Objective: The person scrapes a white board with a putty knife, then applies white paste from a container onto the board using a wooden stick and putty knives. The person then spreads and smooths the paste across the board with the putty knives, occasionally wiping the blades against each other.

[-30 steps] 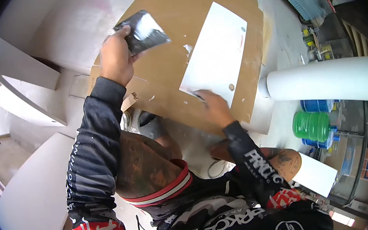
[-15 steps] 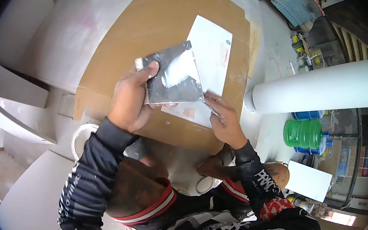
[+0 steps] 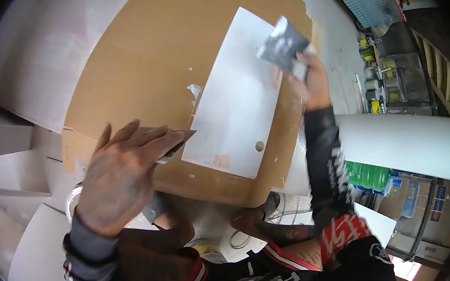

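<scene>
A white panel [image 3: 232,101] with a round hole near its lower right corner and faint reddish patches lies on a brown cardboard sheet [image 3: 134,62]. My right hand [image 3: 312,79] grips a square metal putty spreader [image 3: 284,43], smeared with white putty and held over the panel's upper right edge; motion blurs it. On the left, my left hand [image 3: 126,167] holds a thin metal putty plate [image 3: 177,146], seen almost edge-on, by the panel's lower left side. Its fingers stretch across the plate and hide much of it.
White putty [image 3: 194,91] spots the cardboard left of the panel. Behind my left wrist is a white bucket rim [image 3: 72,203]. A large white cylinder [image 3: 400,141], a green water jug [image 3: 368,175] and several cans [image 3: 373,75] stand to the right. Curved white pieces [image 3: 10,187] lie left.
My hands have moved apart: the left swung down and left, tilting its plate; the right moved up and right with its spreader over the panel. The view has shifted slightly.
</scene>
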### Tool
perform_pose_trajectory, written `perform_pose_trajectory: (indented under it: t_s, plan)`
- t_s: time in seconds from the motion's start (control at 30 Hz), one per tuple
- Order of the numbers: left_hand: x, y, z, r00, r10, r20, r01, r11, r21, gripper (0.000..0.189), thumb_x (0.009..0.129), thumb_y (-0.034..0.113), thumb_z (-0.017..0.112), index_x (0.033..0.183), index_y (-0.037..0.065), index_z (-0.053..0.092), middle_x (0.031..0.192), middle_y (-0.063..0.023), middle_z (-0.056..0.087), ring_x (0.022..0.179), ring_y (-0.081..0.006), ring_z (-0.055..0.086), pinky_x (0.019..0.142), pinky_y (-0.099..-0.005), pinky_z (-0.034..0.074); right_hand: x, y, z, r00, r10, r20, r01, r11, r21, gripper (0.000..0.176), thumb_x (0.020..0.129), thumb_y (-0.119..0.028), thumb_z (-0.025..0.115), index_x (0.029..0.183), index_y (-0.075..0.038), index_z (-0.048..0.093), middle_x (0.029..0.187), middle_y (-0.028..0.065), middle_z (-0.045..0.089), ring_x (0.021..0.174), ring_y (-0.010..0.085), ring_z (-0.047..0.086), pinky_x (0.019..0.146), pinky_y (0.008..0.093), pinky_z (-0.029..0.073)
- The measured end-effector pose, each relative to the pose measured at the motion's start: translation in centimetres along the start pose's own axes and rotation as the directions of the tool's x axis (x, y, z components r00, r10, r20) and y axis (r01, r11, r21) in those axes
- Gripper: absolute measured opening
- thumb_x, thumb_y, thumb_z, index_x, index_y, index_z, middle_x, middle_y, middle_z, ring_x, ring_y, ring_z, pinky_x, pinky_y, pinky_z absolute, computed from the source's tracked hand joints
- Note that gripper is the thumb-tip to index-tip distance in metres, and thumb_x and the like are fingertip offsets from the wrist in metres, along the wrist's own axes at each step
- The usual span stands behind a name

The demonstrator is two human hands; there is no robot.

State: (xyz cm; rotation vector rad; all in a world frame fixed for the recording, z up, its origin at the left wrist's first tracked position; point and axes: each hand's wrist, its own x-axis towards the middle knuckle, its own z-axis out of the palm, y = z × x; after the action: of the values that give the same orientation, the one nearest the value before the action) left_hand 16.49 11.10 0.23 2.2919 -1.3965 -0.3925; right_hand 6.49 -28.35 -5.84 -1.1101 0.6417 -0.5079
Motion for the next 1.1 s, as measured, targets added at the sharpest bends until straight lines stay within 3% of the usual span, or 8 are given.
perform_pose_trajectory:
  t_s: [0.07, 0.1, 0.27, 0.4, 0.5, 0.67, 0.9, 1.1]
  plan:
    - [0.4, -0.4, -0.9, 0.998, -0.069, 0.014, 0.070, 0.996, -0.059, 0.061, 0.067, -0.010, 0.050, 0.122, 0.014, 0.061, 0.122, -0.0085, 0.063, 0.116, -0.0373, 0.055, 0.102, -0.0521, 0.039, 8.9, 1.2, -2.4, 0.984, -0.142, 0.112, 0.180, 0.839, -0.514, 0.035, 0.085, -0.012, 0.058, 0.118, -0.001, 0.054, 0.105, 0.0066, 0.060, 0.094, 0.0193, 0.058, 0.076, 0.0359, 0.049]
    - [0.7, -0.5, -1.3, 0.995, -0.092, -0.039, 0.088, 0.992, -0.087, 0.059, 0.066, -0.010, 0.049, 0.120, 0.010, 0.062, 0.119, -0.0119, 0.064, 0.114, -0.0391, 0.055, 0.102, -0.0510, 0.039, 10.9, 0.7, -1.7, 0.965, -0.183, 0.186, 0.255, 0.501, -0.827, 0.039, 0.085, -0.016, 0.057, 0.122, -0.002, 0.055, 0.101, 0.0110, 0.064, 0.089, 0.0220, 0.059, 0.075, 0.0354, 0.048]
    - [1.7, -1.6, -1.9, 0.980, -0.197, -0.041, 0.186, 0.965, -0.184, 0.053, 0.063, -0.012, 0.050, 0.113, 0.001, 0.064, 0.114, -0.0199, 0.064, 0.112, -0.0422, 0.056, 0.100, -0.0472, 0.042, 25.3, 3.8, -5.3, 0.837, -0.157, 0.525, 0.476, -0.267, -0.838, 0.045, 0.080, -0.016, 0.053, 0.125, -0.010, 0.057, 0.105, 0.0247, 0.065, 0.097, 0.0398, 0.062, 0.088, 0.0427, 0.048]
    - [2.8, -2.6, -1.4, 0.973, -0.231, 0.023, 0.231, 0.959, -0.165, 0.051, 0.066, -0.009, 0.054, 0.114, 0.002, 0.064, 0.114, -0.0206, 0.064, 0.111, -0.0447, 0.056, 0.097, -0.0479, 0.045, 28.4, 6.6, -5.0, 0.892, -0.071, 0.446, 0.409, -0.294, -0.864, 0.047, 0.079, -0.013, 0.050, 0.126, -0.009, 0.057, 0.110, 0.0239, 0.063, 0.103, 0.0432, 0.058, 0.093, 0.0454, 0.046]
    - [2.4, -1.9, -2.0, 0.967, -0.247, 0.061, 0.254, 0.946, -0.202, 0.048, 0.068, -0.007, 0.056, 0.114, 0.002, 0.065, 0.114, -0.0203, 0.064, 0.111, -0.0451, 0.056, 0.096, -0.0478, 0.045, 30.4, 8.9, -7.5, 0.706, -0.173, 0.686, 0.582, -0.411, -0.702, 0.047, 0.079, -0.013, 0.050, 0.126, -0.009, 0.057, 0.112, 0.0241, 0.063, 0.105, 0.0416, 0.059, 0.095, 0.0446, 0.045]
    - [2.6, -2.6, -1.8, 0.965, -0.255, 0.062, 0.262, 0.950, -0.168, 0.045, 0.071, -0.006, 0.055, 0.114, 0.004, 0.065, 0.115, -0.0181, 0.065, 0.112, -0.0447, 0.056, 0.096, -0.0480, 0.045, 25.1, 5.1, -4.7, 0.923, -0.020, 0.383, 0.362, -0.288, -0.887, 0.044, 0.080, -0.014, 0.049, 0.122, -0.006, 0.059, 0.115, 0.0261, 0.061, 0.107, 0.0414, 0.058, 0.096, 0.0437, 0.044]
    - [2.5, -2.6, -2.1, 0.968, -0.245, 0.051, 0.250, 0.946, -0.205, 0.046, 0.069, -0.006, 0.056, 0.113, 0.003, 0.065, 0.114, -0.0178, 0.065, 0.110, -0.0443, 0.057, 0.096, -0.0474, 0.045, 29.6, 4.6, -5.4, 0.993, -0.080, 0.085, 0.061, -0.260, -0.964, 0.050, 0.074, -0.015, 0.051, 0.123, -0.008, 0.061, 0.116, 0.0293, 0.060, 0.111, 0.0413, 0.057, 0.097, 0.0437, 0.043]
    - [1.8, -2.6, -2.2, 0.977, -0.213, 0.011, 0.211, 0.954, -0.215, 0.052, 0.064, -0.008, 0.053, 0.114, 0.001, 0.064, 0.114, -0.0201, 0.065, 0.108, -0.0457, 0.057, 0.097, -0.0478, 0.045, 27.6, 4.5, -1.3, 0.967, -0.068, 0.247, 0.230, -0.196, -0.953, 0.051, 0.075, -0.017, 0.051, 0.124, -0.010, 0.061, 0.118, 0.0252, 0.061, 0.110, 0.0386, 0.058, 0.098, 0.0389, 0.042]
